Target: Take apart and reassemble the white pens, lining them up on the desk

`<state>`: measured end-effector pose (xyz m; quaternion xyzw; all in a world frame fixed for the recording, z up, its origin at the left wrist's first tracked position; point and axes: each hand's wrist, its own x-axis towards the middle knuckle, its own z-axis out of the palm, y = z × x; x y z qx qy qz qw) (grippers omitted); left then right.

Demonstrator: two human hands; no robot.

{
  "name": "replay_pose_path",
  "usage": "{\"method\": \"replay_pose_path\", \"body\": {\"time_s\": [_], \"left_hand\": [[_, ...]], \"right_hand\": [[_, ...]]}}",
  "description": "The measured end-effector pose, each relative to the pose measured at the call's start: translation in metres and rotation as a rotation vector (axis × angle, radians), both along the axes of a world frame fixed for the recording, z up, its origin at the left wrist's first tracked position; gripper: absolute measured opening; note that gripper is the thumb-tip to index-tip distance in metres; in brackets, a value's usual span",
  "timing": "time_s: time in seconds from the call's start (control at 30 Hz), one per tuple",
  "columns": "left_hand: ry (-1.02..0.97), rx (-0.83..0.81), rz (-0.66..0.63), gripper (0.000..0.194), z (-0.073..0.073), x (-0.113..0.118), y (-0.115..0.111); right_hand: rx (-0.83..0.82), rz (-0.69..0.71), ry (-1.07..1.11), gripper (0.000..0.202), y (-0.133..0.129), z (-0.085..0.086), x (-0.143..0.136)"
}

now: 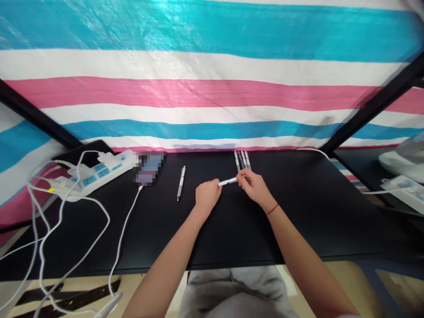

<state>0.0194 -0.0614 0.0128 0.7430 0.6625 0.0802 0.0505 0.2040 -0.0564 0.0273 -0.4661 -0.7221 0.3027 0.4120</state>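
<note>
The left hand [207,197] seems curled round one end of a white pen [228,181], the right hand [254,187] pinching the other.

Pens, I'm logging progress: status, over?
Left hand and right hand holding white pen. Four pens grouped beyond right hand. White cable off left, clear of hands.

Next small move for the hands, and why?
Probably have the left hand let go of the white pen so the right hand can lay it beside the row of pens. Both hands grip that pen, and the right is nearer the row. Can't tell whether the pen needs more handling first.
</note>
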Motion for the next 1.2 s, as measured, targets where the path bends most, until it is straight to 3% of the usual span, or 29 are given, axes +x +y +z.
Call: {"method": "replay_pose_path", "body": {"time_s": [0.17, 0.33, 0.47, 0.7, 0.87, 0.97, 1.1, 1.2], "left_hand": [[-0.02, 0.051, -0.009, 0.019, -0.002, -0.002, -0.002], [-0.052, 0.227, -0.057, 0.015, -0.004, 0.001, -0.005], [-0.022, 0.103, -0.046, 0.019, -0.004, 0.002, -0.003], [-0.034, 0.018, 0.003, 0.021, -0.004, -0.003, 0.001], [-0.321, 0.172, -0.149, 0.016, -0.003, -0.006, 0.002], [-0.523, 0.26, -0.263, 0.027, -0.003, -0.01, 0.004], [-0.537, 0.292, -0.327, 0.03, -0.005, -0.014, 0.008], [-0.508, 0.312, -0.292, 0.029, -0.006, -0.016, 0.009]], "right_hand": [[-0.003, -0.069, 0.003, 0.022, 0.0, -0.003, -0.002], [-0.215, -0.244, 0.145, 0.042, 0.005, -0.011, -0.006], [-0.3, -0.135, 0.247, 0.041, 0.007, -0.011, -0.005], [-0.082, 0.015, 0.094, 0.025, 0.001, -0.004, -0.001], [-0.138, -0.099, 0.206, 0.031, 0.005, -0.003, 0.001], [-0.244, -0.188, 0.363, 0.039, 0.01, -0.005, 0.005], [-0.367, -0.165, 0.523, 0.044, 0.014, -0.008, 0.011], [-0.316, -0.088, 0.49, 0.039, 0.015, -0.009, 0.013]]}}
